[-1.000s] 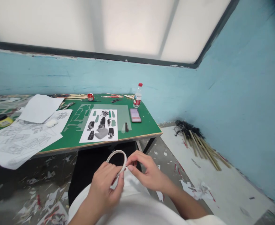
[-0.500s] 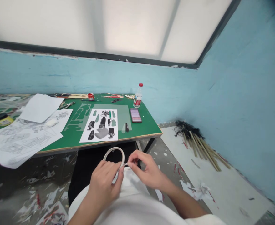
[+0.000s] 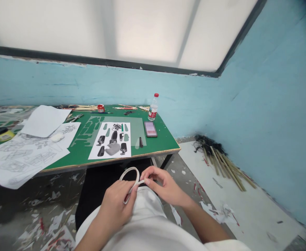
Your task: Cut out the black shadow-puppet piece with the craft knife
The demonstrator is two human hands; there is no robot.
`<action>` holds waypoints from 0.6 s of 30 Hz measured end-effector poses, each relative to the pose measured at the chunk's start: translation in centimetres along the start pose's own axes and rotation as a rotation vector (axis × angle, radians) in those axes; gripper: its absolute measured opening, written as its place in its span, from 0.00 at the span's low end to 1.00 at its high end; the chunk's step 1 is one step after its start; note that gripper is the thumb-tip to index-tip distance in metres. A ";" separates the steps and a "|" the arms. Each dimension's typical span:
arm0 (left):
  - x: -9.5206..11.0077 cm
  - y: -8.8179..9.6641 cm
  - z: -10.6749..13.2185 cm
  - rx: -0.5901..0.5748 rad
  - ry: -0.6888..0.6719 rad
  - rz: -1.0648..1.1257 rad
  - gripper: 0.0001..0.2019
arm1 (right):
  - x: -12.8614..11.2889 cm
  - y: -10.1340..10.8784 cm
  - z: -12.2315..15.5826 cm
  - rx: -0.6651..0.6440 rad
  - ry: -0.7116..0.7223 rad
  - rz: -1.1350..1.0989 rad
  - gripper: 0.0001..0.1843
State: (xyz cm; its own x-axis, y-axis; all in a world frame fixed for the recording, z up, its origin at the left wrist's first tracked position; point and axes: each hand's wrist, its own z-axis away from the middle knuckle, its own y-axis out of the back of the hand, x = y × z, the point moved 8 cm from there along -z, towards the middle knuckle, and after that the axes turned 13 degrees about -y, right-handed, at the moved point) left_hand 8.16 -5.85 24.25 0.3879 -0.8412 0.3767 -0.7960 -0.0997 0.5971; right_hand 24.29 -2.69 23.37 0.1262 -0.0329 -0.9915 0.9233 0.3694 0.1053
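Note:
Low in front of me, over my lap, my left hand (image 3: pixel 116 205) grips a thin white ring of tape (image 3: pixel 131 178) by its lower edge, fingers curled round it. My right hand (image 3: pixel 163 188) is beside it on the right, thumb and forefinger pinched on the tape's loose end at the ring's right side. Both hands are below the front edge of the green table (image 3: pixel 158 143). On the table ahead lies a white printed sheet with dark cut-out shapes (image 3: pixel 111 141).
Several line-drawing sheets (image 3: pixel 24 153) cover the table's left. A water bottle (image 3: pixel 153 106), a red-lidded pot (image 3: pixel 100 107), a pink stack (image 3: pixel 150 128) and a yellow tin (image 3: pixel 0 133) stand on it. Bamboo sticks (image 3: pixel 226 164) lie by the blue wall. Paper scraps litter the floor.
Both hands with the tape ring have shifted slightly, the ring tilting and my right-hand pinch moving a little up and closer to it. The table has not changed.

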 end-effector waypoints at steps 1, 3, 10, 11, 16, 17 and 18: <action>0.0 -0.1 0.1 -0.007 0.011 0.019 0.09 | 0.4 -0.1 -0.2 -0.025 -0.031 -0.066 0.15; -0.2 -0.2 0.1 -0.027 0.043 0.059 0.10 | 1.2 -0.4 -0.6 -0.071 -0.097 -0.218 0.18; -2.2 -1.5 0.8 -0.148 0.310 0.317 0.19 | 2.5 -0.8 -1.7 -0.111 -0.213 -0.399 0.22; -2.5 -1.7 1.0 -0.166 0.352 0.354 0.20 | 2.5 -0.8 -1.8 -0.117 -0.221 -0.394 0.22; -2.6 -1.4 0.8 -0.154 0.313 0.248 0.19 | 2.6 -0.7 -1.7 -0.131 -0.224 -0.288 0.21; -2.6 -1.3 0.7 -0.140 0.296 0.218 0.18 | 2.6 -0.7 -1.7 -0.127 -0.222 -0.240 0.20; -2.5 -1.3 0.7 -0.122 0.282 0.191 0.17 | 2.7 -0.7 -1.6 -0.118 -0.218 -0.183 0.20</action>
State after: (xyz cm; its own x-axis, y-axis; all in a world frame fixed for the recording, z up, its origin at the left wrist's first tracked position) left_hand 7.85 -3.96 22.04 0.3637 -0.6571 0.6602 -0.8117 0.1242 0.5707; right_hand 23.44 -1.54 20.50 0.0481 -0.3028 -0.9518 0.8908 0.4441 -0.0962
